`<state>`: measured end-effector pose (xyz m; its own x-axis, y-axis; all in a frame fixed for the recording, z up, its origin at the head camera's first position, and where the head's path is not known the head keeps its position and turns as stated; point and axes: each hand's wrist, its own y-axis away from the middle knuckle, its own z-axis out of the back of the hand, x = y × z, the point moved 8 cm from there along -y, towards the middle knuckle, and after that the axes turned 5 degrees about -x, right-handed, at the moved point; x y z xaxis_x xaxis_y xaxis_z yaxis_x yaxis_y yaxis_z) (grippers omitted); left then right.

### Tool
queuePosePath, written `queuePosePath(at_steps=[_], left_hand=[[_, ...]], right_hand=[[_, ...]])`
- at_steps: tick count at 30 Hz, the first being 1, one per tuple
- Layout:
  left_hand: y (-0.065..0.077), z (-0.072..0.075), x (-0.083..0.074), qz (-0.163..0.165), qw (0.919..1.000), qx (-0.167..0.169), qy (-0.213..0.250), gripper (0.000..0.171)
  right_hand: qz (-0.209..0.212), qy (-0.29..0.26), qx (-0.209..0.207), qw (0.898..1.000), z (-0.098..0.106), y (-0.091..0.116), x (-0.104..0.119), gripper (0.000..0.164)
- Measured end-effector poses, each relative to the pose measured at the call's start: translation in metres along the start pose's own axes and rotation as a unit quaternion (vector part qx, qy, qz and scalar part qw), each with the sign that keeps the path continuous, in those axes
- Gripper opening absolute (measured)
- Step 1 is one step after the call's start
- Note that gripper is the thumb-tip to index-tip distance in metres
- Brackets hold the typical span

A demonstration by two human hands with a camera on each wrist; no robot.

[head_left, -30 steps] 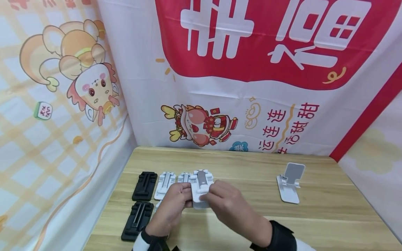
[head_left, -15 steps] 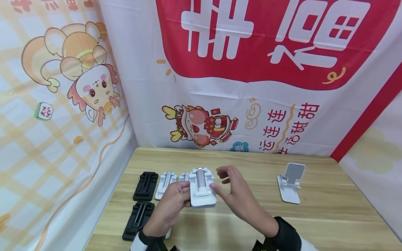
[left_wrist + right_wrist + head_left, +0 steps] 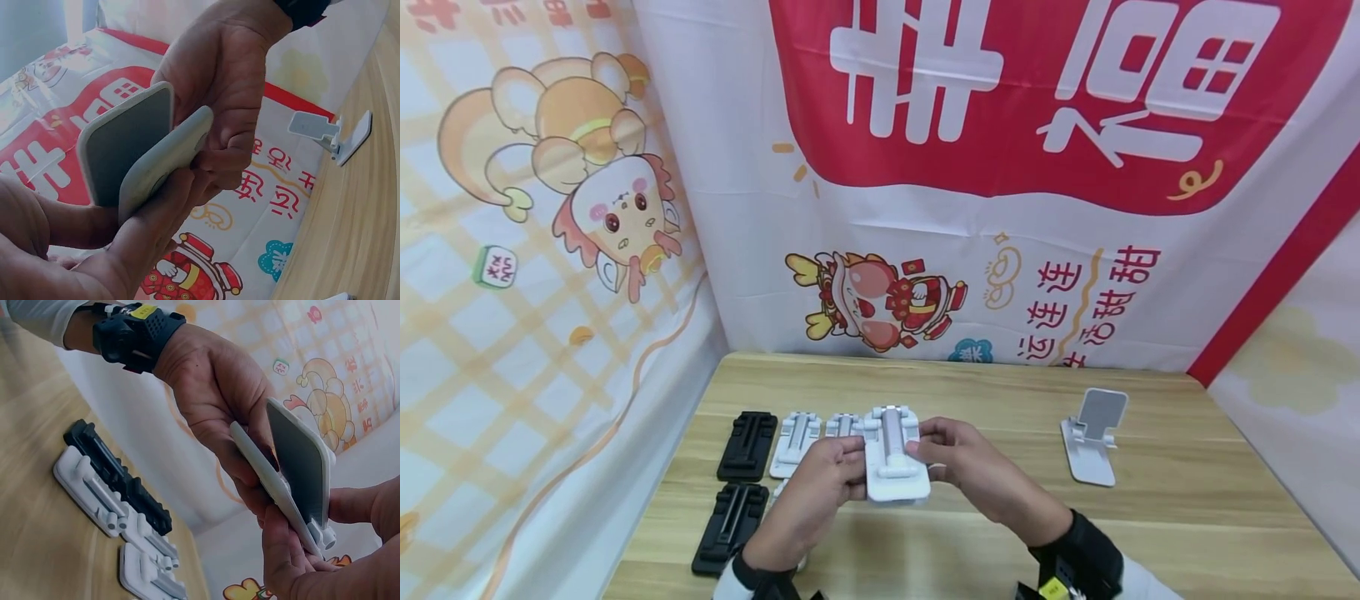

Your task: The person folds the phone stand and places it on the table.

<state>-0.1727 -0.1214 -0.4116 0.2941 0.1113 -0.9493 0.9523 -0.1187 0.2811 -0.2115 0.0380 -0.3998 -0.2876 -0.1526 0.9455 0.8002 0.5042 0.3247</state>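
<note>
In the head view a white folding phone stand (image 3: 897, 475) is held up over the table between both hands. My left hand (image 3: 820, 479) grips its left edge, with the fingers mostly hidden underneath. On the opposite side my right hand (image 3: 973, 467) pinches the edge, thumb on top near the hinge arm. Both wrist views show the stand's two plates spread apart at a narrow angle, the grey-padded plate (image 3: 131, 147) facing the other one. Fingers of both hands curl around these plates.
Black folded stands (image 3: 748, 446) and white folded stands (image 3: 795, 442) lie in rows at the left of the wooden table (image 3: 1165, 525). An unfolded white stand (image 3: 1090, 442) stands upright at the right. Printed cloth (image 3: 745, 275) hangs behind and along the sides.
My right hand came off the stand's front, opened beside it, then gripped its right edge again. The stand shifted slightly right; my left hand kept its grip.
</note>
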Motion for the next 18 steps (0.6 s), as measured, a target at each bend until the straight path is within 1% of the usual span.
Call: queuePosePath(at_steps=[3,5,8,12,15,18], left_hand=[[0.0004,0.0019,-0.0014,0.009,0.9992,0.017,0.034,0.045],[0.0006,0.0035,-0.0024,0.014,0.9991,0.015,0.037,0.049],[0.0002,0.0053,-0.0023,0.027,0.9995,-0.006,0.014,0.052],[-0.0010,0.0057,-0.0006,0.034,0.9988,-0.028,-0.023,0.050],[-0.0023,0.0042,0.0008,0.028,0.9981,-0.036,-0.040,0.049],[-0.0036,0.0030,0.0010,0.010,0.9966,-0.048,-0.066,0.050]], right_hand=[[-0.003,-0.003,0.003,1.000,0.0001,-0.0010,-0.0014,0.053],[-0.005,-0.005,0.003,1.000,-0.0001,-0.0008,-0.0021,0.053],[-0.007,-0.005,0.004,1.000,-0.0001,-0.0003,-0.0029,0.052],[-0.007,-0.005,0.001,1.000,0.0002,-0.0006,-0.0028,0.049],[-0.010,-0.002,-0.008,1.000,0.0011,-0.0009,-0.0032,0.046],[-0.012,0.001,-0.020,1.000,0.0026,-0.0004,-0.0044,0.042]])
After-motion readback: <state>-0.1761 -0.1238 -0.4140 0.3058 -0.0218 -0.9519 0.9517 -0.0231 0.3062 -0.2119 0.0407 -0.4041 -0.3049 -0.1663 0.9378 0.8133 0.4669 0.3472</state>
